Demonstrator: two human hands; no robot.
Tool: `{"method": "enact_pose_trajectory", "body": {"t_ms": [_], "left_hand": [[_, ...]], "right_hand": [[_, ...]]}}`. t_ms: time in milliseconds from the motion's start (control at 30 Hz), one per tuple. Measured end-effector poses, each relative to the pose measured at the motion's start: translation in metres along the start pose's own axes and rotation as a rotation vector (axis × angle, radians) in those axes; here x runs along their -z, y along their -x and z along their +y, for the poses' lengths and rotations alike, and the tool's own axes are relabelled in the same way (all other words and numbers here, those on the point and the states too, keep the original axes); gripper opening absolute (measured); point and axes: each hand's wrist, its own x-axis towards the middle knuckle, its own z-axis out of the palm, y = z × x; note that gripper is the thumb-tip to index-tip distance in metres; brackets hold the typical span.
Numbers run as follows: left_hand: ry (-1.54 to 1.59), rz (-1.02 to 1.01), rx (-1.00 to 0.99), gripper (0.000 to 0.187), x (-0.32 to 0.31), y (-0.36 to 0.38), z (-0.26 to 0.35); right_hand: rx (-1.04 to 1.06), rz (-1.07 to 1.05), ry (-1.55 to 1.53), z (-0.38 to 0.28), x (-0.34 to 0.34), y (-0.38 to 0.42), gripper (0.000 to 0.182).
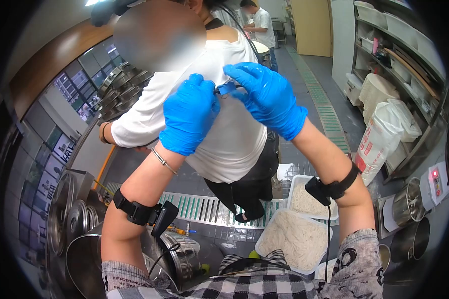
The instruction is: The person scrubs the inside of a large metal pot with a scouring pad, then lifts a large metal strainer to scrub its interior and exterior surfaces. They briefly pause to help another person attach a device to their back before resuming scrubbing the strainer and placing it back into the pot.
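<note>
Both my hands wear blue gloves and are raised in front of the white shirt of a person standing close by. My left hand is closed, its thumb and fingers pinched at a small dark piece. A small blue piece shows beside it, between the two hands; I cannot tell what it is. My right hand is just to the right, thumb and forefinger apart around that blue piece, the fingertips slightly blurred. Black straps with small devices sit on both my forearms.
White tubs of pale, noodle-like strands stand on the floor below. Metal pots are at lower left, with stacked steamers behind. A white sack leans by the shelving at right. Another person works further back.
</note>
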Motion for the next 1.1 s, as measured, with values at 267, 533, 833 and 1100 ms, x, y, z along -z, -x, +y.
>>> {"method": "enact_pose_trajectory", "body": {"t_ms": [267,533,833,1100], "left_hand": [[0.142,-0.033,0.032,0.009,0.002,-0.011,-0.002],[0.243,-0.033,0.01,0.008,0.006,-0.011,0.001],[0.224,-0.091,0.061,0.01,0.011,-0.005,0.0],[0.245,-0.07,-0.078,0.013,0.013,0.001,0.004]], "right_hand": [[-0.131,0.056,-0.042,-0.001,-0.022,-0.002,0.069],[0.12,-0.218,-0.069,0.011,-0.001,-0.028,0.064],[0.136,-0.5,-0.009,0.021,0.025,-0.032,0.04],[0.101,-0.629,-0.129,0.015,0.024,-0.052,0.064]]}}
